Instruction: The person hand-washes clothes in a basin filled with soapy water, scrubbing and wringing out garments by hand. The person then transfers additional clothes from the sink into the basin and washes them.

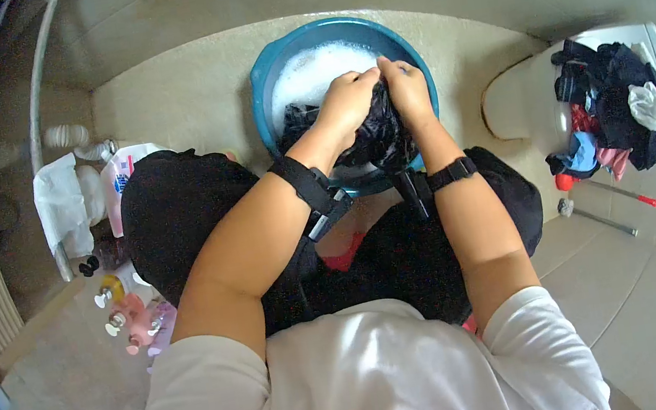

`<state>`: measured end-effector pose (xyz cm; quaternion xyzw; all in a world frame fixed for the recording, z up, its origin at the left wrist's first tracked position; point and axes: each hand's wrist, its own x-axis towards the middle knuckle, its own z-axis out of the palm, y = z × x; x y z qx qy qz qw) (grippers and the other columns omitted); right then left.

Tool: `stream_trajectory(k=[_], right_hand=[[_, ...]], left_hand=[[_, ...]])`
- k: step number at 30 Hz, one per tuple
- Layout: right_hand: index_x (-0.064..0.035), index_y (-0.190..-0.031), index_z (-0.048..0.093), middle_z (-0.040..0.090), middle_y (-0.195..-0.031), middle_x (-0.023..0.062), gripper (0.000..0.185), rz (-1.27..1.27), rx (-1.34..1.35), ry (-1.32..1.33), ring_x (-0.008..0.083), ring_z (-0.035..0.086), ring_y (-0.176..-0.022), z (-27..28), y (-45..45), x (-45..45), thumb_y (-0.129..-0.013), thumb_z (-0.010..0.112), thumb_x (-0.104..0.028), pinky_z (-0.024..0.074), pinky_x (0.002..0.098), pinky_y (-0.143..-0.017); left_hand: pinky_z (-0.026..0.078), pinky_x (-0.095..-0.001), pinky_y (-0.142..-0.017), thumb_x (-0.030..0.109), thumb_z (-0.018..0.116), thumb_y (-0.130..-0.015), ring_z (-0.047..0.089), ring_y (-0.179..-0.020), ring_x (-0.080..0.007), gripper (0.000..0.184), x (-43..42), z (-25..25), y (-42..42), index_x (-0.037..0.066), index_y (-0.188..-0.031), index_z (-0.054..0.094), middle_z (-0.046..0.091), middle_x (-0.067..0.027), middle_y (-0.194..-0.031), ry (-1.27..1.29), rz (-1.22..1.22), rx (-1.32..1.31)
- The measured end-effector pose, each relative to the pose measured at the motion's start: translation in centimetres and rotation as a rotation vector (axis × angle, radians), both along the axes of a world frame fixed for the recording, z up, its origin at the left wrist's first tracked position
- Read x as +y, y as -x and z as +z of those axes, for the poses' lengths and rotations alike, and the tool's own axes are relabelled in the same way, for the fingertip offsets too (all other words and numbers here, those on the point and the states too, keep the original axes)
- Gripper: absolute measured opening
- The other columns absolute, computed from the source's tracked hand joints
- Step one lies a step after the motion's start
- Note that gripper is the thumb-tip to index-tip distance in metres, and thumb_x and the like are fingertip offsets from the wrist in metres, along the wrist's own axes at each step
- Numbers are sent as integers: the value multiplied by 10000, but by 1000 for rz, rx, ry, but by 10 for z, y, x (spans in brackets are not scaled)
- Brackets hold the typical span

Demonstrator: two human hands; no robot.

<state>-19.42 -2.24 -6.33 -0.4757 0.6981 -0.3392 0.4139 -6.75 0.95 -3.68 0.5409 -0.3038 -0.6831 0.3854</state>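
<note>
A blue plastic basin (258,75) stands on the floor in front of me, with white suds (316,69) on the water inside. My left hand (351,102) and my right hand (406,91) are close together over its right half. Both are closed on a wet black garment (377,134), which bunches up between them. The rest of the cloth lies in the basin toward my knees and spreads to the left. What kind of garment it is I cannot make out. Each wrist wears a black strap with a small device.
On the right, a pile of clothes (613,99) lies on the white toilet (516,100). Long-handled brushes (602,219) rest beside it. Several pump bottles (135,319) stand at left, near a white-and-pink detergent bag (115,186) and a metal rail (37,121).
</note>
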Motion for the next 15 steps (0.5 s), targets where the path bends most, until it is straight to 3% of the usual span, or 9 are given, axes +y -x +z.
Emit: stream_trajectory(k=[2,4,6,8,10,11,12,13,15], right_hand=[[7,-969,646,662,-890,179,313,125,5,75,229,625,-848,9,4,4,-797,639,-254,460,325,-788],[-42,-1062,623,654,-991,156,302,255,46,453,241,615,-955,33,-24,21,-803,634,-196,442,322,-870],[-57,-1044,636,650,-1036,96,244,404,129,386,218,590,-1028,87,-56,51,-808,622,-113,387,311,-940],[-66,-906,661,654,-981,102,128,520,436,597,248,598,-1010,96,-74,67,-798,630,-126,429,314,-832],[-30,-692,564,579,-666,116,180,370,392,756,237,579,-627,84,-77,60,-817,615,-149,419,314,-553],[-21,-665,528,533,-615,110,224,320,348,706,193,507,-570,77,-72,55,-833,597,-151,390,309,-521],[-11,-638,492,486,-565,103,269,267,305,654,149,435,-514,71,-64,49,-850,579,-153,362,304,-489],[-3,-613,479,471,-555,146,294,212,186,633,223,420,-492,61,-57,41,-847,557,-164,345,359,-486],[3,-613,492,512,-546,110,336,84,74,443,164,432,-507,32,-32,18,-881,520,-199,361,344,-496]], left_hand=[[470,-315,-731,225,486,-927,595,-802,-176,276,-11,-16,-3,-11,-1027,588,632,-83,-914,-39,165,296],[493,-364,-776,192,463,-936,615,-840,-207,235,-13,-2,-21,5,-1022,577,635,-99,-952,-183,315,541],[492,-352,-739,244,467,-943,600,-776,-195,241,-22,-27,-27,33,-959,583,621,-68,-902,-127,355,493],[428,-289,-634,425,476,-925,489,-629,-132,330,-5,-2,-28,152,-741,507,503,13,-681,-154,229,672],[447,-344,-668,393,483,-921,554,-676,-205,379,-1,-40,-14,67,-746,563,579,-58,-717,93,158,856],[415,-307,-599,361,488,-921,488,-626,-118,323,-12,-64,-6,141,-685,509,528,-5,-656,201,159,343],[444,-384,-617,260,483,-867,597,-674,-243,372,-7,-9,-7,-44,-688,601,635,-174,-699,100,206,56],[444,-386,-609,252,496,-847,597,-667,-235,350,-3,-3,0,-48,-711,614,633,-188,-705,18,292,47],[431,-368,-657,187,485,-839,564,-723,-189,263,3,14,10,-24,-884,635,644,-145,-801,-61,254,-79]])
